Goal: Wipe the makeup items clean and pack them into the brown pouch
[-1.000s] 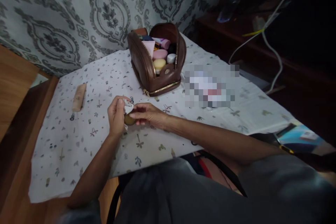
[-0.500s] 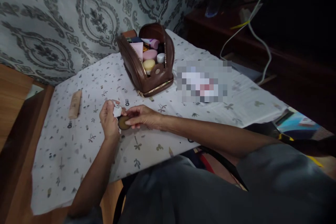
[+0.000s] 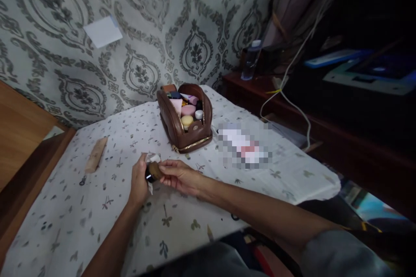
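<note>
One brown-black round item over the patterned tablecloth, near the open brown bag; left hand fingers curled, grasping white tissue against it; right hand fingers pinching its edge.

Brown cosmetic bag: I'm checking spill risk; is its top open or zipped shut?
Open: the cosmetic bag's zipper edges stand apart, leaving the yellow-topped container and white-capped container visible inside.
</note>
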`<state>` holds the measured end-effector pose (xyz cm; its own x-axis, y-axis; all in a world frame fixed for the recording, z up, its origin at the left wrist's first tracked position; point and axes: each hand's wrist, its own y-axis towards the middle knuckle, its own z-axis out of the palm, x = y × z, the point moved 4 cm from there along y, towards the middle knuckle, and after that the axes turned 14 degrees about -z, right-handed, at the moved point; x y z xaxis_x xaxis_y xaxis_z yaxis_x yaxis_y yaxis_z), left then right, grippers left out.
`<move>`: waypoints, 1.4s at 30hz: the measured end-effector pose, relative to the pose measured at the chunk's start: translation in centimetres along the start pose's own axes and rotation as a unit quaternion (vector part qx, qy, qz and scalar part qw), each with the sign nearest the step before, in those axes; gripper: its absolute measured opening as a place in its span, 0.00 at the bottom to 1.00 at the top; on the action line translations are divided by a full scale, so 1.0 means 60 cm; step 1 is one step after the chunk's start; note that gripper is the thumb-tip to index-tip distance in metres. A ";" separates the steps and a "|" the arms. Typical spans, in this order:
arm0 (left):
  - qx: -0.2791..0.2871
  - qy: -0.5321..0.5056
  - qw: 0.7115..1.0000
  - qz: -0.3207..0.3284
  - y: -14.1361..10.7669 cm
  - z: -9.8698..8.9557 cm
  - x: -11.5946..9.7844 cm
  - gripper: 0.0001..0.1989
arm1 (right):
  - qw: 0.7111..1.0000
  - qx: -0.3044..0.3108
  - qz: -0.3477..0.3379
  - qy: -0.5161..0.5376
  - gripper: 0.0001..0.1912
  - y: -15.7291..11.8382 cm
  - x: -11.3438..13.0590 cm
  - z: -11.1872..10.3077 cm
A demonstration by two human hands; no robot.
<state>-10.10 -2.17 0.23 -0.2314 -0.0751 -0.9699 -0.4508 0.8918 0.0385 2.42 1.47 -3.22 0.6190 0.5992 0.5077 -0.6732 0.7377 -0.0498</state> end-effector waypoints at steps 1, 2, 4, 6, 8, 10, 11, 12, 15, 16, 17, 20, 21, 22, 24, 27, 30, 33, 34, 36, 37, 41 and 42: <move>0.001 0.013 1.000 0.010 -0.002 0.001 -0.006 0.28 | 1.000 0.004 -0.006 -0.013 0.26 -0.001 0.000 0.001; -0.001 0.024 1.000 0.019 -0.005 0.002 -0.012 0.28 | 1.000 0.010 -0.008 -0.028 0.27 -0.002 0.001 0.003; -0.011 0.034 0.999 0.032 -0.010 0.003 -0.022 0.27 | 0.998 0.017 -0.012 -0.062 0.27 -0.004 0.004 0.007; -0.014 0.032 0.999 0.033 -0.014 0.006 -0.027 0.26 | 0.995 0.018 -0.016 -0.095 0.28 -0.006 0.007 0.009; -0.013 0.016 1.000 0.017 -0.017 0.009 -0.028 0.25 | 0.993 0.021 -0.019 -0.118 0.30 -0.008 0.010 0.011; -0.016 -0.008 1.000 -0.005 -0.018 0.010 -0.024 0.25 | 0.992 0.039 -0.021 -0.120 0.31 -0.010 0.012 0.016; -0.023 -0.019 0.999 -0.015 -0.019 0.010 -0.022 0.26 | 0.992 0.051 -0.024 -0.115 0.31 -0.011 0.014 0.020; -0.030 -0.027 0.999 -0.024 -0.019 0.009 -0.020 0.27 | 0.992 0.063 -0.028 -0.106 0.31 -0.012 0.018 0.024; -0.043 -0.018 0.998 -0.040 -0.014 0.004 -0.021 0.27 | 0.991 0.101 -0.039 -0.072 0.31 -0.023 0.040 0.041; -0.039 -0.003 0.999 -0.031 -0.010 0.003 -0.028 0.26 | 0.991 0.112 -0.044 -0.063 0.32 -0.029 0.052 0.048; -0.030 0.019 0.999 -0.011 -0.005 0.004 -0.040 0.25 | 0.990 0.121 -0.051 -0.058 0.34 -0.036 0.068 0.054; 0.011 0.122 0.988 0.097 0.013 0.021 -0.104 0.20 | 0.986 0.128 -0.096 -0.054 0.30 -0.063 0.130 0.062; 0.022 0.161 0.978 0.133 0.021 0.032 -0.131 0.18 | 0.984 0.126 -0.109 -0.056 0.28 -0.073 0.152 0.061; 0.032 0.199 0.965 0.167 0.029 0.045 -0.159 0.14 | 0.984 0.116 -0.124 -0.059 0.27 -0.083 0.174 0.057; 0.043 0.287 0.926 0.243 0.048 0.076 -0.212 0.05 | 0.983 0.087 -0.145 -0.074 0.26 -0.102 0.211 0.043; 0.104 0.447 0.829 0.319 0.080 0.129 -0.264 0.11 | 0.979 0.052 -0.168 -0.106 0.25 -0.126 0.242 0.014; 0.184 0.563 0.730 0.342 0.108 0.167 -0.281 0.13 | 0.980 0.051 -0.157 -0.111 0.25 -0.142 0.237 -0.017; 0.235 0.617 0.668 0.343 0.126 0.187 -0.285 0.11 | 0.987 0.082 -0.106 -0.089 0.26 -0.149 0.209 -0.042; 0.248 0.626 0.658 0.338 0.130 0.191 -0.285 0.09 | 0.989 0.090 -0.089 -0.082 0.26 -0.151 0.200 -0.049; 0.266 0.623 0.660 0.325 0.136 0.197 -0.285 0.06 | 0.989 0.105 -0.065 -0.075 0.26 -0.155 0.186 -0.061; 0.271 0.613 0.670 0.320 0.139 0.200 -0.286 0.05 | 0.989 0.111 -0.056 -0.074 0.27 -0.158 0.181 -0.065; 0.259 0.559 0.730 0.297 0.148 0.210 -0.288 0.02 | 0.990 0.092 -0.036 -0.102 0.29 -0.169 0.178 -0.078; 0.248 0.553 0.741 0.289 0.149 0.212 -0.288 0.02 | 0.990 0.081 -0.034 -0.113 0.29 -0.171 0.180 -0.080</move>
<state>0.84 12.79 14.29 -0.9512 0.3075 -0.0251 0.3073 0.9516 0.0117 17.96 1.84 -1.36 0.5715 0.4512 0.6855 -0.6998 0.7042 0.1199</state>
